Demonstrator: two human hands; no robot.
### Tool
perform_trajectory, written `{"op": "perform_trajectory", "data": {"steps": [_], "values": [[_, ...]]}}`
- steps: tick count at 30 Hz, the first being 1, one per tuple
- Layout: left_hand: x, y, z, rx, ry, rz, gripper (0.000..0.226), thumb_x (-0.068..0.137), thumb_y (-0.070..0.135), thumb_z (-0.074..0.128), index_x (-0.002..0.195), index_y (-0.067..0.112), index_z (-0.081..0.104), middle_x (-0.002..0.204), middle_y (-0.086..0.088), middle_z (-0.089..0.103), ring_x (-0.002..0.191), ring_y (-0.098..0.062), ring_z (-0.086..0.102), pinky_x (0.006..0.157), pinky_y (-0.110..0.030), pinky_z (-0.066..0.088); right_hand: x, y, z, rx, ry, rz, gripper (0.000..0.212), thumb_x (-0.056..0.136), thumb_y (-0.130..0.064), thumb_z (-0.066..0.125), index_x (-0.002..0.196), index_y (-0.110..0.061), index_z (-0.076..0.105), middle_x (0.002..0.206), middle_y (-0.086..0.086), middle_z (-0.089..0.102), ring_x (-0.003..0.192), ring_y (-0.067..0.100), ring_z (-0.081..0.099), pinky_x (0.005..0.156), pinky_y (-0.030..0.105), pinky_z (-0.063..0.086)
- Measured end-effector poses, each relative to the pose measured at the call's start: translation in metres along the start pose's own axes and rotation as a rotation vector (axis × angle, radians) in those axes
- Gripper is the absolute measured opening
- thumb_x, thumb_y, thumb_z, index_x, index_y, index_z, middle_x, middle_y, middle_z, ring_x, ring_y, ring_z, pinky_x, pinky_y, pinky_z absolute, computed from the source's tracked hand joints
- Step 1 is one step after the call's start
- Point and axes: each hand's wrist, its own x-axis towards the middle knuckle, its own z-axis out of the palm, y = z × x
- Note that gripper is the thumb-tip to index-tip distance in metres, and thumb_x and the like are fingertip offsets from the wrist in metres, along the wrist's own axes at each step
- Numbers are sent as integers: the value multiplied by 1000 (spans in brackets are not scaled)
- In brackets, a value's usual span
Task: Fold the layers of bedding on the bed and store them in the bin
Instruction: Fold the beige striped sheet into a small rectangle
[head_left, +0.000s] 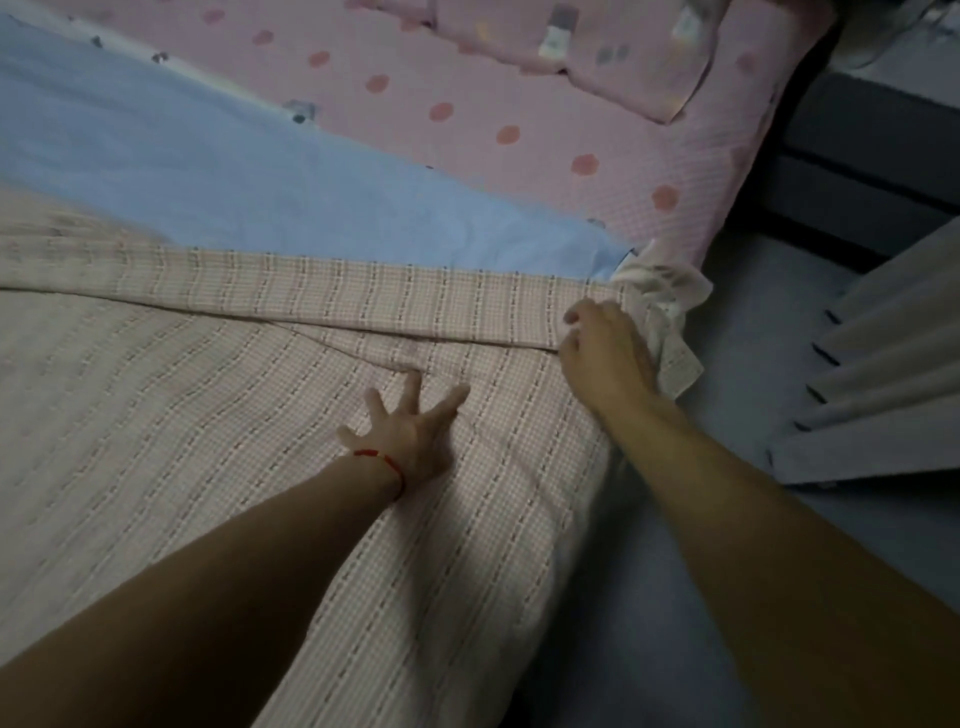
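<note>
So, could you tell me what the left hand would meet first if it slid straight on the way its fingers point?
Most likely the folded-over band of the checked blanket, lying just ahead of the left hand; the blue sheet lies beyond.

Left hand (410, 434) splayed flat (right hand (605, 353) curled).

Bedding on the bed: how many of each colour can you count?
Beige checked woven blanket: 1
Light blue sheet: 1
Pink dotted sheet: 1
Pink folded patterned cloth: 1
White crumpled cloth: 1
Total: 5
</note>
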Motion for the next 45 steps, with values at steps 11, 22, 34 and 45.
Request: {"op": "perform_trajectory", "data": {"steps": [11,22,34,45], "values": [[9,-2,12,42,-6,-57,78,99,47,46,144,67,-15,166,6,-18,149,-51,-9,103,-81,23,76,20,31,-300,84,-100,45,89,-11,64,131,-12,52,120,18,56,112,38,53,93,49,40],[14,-18,8,-60,-68,79,91,90,49,58,157,46,-4,166,7,13,154,-40,-1,116,-73,7,-31,46,26,-188,402,-455,12,89,1,55,91,-11,58,85,11,55,72,31,55,59,42,43],[-118,-60,48,-1646,525,-487,37,95,3,54,59,10,56,49,-1,45,47,-15,40,54,-27,50,-259,35,126,57,268,-371,17,80,0,63,83,-17,61,79,1,54,68,25,55,62,37,46],[-228,-141,118,-1125,564,-258,36,88,28,63,68,-1,61,64,-19,64,56,-21,59,58,-37,50,-391,-9,164,-26,327,-227,20,82,-7,43,81,-15,62,76,4,56,66,30,58,64,39,31]]}}
